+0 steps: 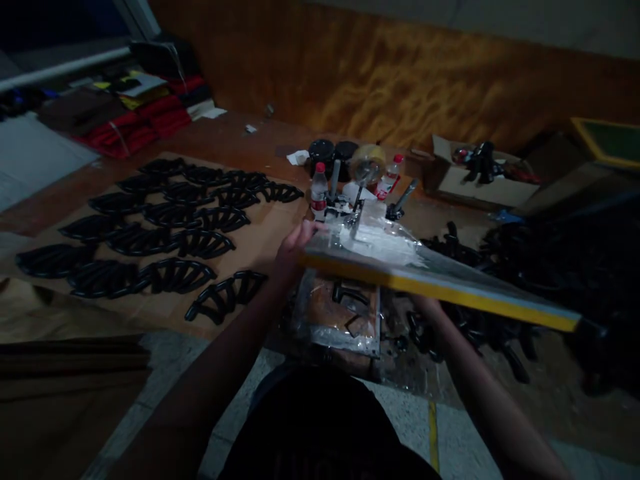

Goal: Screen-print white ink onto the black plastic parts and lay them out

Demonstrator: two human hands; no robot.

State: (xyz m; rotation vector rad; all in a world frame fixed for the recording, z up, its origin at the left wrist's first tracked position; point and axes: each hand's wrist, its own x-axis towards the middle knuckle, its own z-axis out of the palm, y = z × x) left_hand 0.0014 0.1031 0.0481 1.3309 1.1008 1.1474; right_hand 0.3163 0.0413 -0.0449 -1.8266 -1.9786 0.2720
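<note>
A yellow-edged screen printing frame (440, 288) is raised and tilted in front of me, white ink and a squeegee-like block (373, 223) on its mesh. My left hand (299, 239) is closed on its left end. Beneath the frame, my right hand (425, 305) shows only near the wrist; its fingers are hidden. Between my forearms lies a plastic-wrapped base plate (371, 341), bearing a black curved handle-like piece (353, 293).
Rows of black curved pieces (165, 217) lie on cardboard at the left, and a dark heap of similar pieces (505, 333) at the right. Behind the frame stand bottles (319, 190) and a tape roll (369, 162). An open carton (485, 193) sits at the back right.
</note>
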